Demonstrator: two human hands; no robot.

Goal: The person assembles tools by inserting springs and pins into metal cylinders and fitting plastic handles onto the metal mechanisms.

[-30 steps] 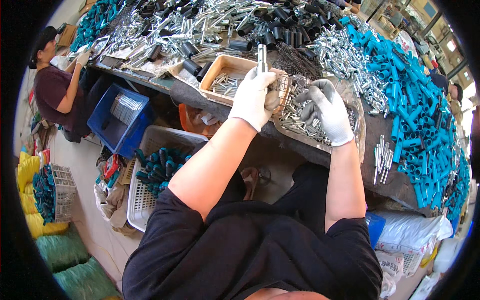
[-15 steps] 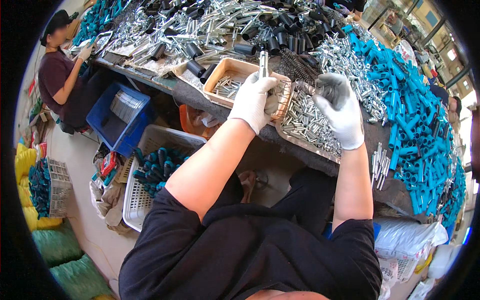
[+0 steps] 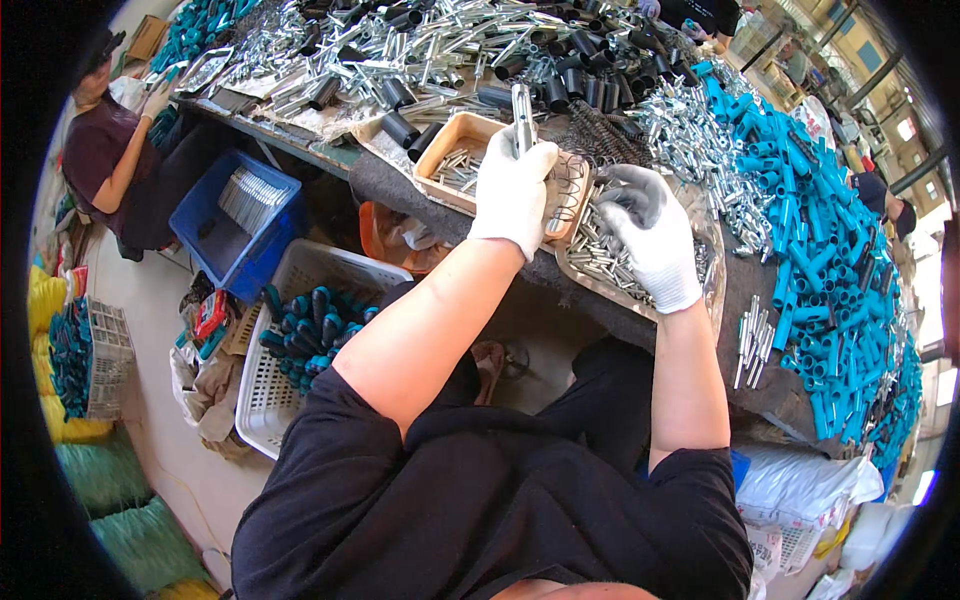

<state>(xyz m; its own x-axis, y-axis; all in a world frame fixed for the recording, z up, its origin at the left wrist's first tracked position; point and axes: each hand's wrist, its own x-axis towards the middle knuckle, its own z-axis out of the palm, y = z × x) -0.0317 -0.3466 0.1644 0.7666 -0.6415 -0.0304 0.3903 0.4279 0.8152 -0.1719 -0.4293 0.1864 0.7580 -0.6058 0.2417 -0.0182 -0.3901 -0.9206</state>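
Observation:
My left hand (image 3: 512, 195), in a white glove, is closed around a silver metal tube (image 3: 522, 112) that points up and away from me. Below it stands a shallow tan box (image 3: 437, 150) with small metal pins at its left and coil springs (image 3: 568, 185) at its right end. Gloved too, my right hand (image 3: 652, 240) is over a tray (image 3: 716, 300) full of short metal pins (image 3: 592, 262). Its fingers curl toward the thumb; whatever is between them is too small or hidden to make out.
Silver rods (image 3: 440, 50), black sleeves (image 3: 575, 85) and teal tubes (image 3: 825, 260) are heaped across the table. A white basket (image 3: 262, 385) of teal-and-black handles and a blue bin (image 3: 215, 260) stand to my left. A co-worker (image 3: 105, 165) sits at far left.
My right hand has come down and slightly left onto the pin tray, its fingers curling in. My left hand keeps the tube, nearly in place. The view has shifted slightly.

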